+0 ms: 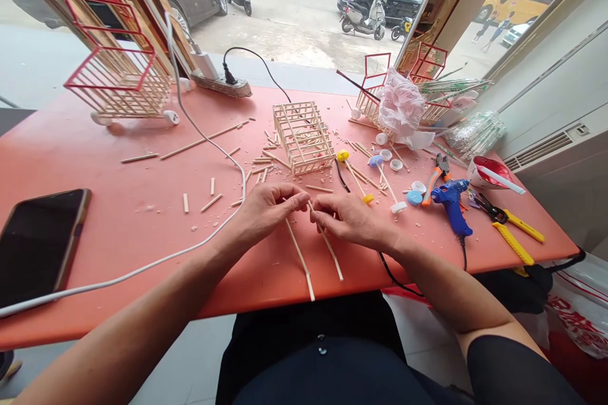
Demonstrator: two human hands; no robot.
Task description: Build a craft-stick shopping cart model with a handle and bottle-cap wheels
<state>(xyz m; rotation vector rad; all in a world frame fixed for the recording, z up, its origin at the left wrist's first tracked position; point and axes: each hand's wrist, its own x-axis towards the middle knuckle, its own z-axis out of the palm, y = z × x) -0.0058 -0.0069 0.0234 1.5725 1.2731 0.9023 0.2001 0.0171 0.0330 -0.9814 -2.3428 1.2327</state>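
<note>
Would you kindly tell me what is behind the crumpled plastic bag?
Behind the bag, parts of a red-trimmed stick cart show at its left and of another cart at its right; whatever the bag directly covers cannot be seen.

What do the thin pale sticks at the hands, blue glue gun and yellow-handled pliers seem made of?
Thin pale sticks: likely bare wood, possibly bamboo; matte beige.
Blue glue gun: probably smooth moulded plastic; evenly coloured body.
Yellow-handled pliers: dark head likely metal; uniformly bright handles, plastic or rubber, can't tell.
</note>
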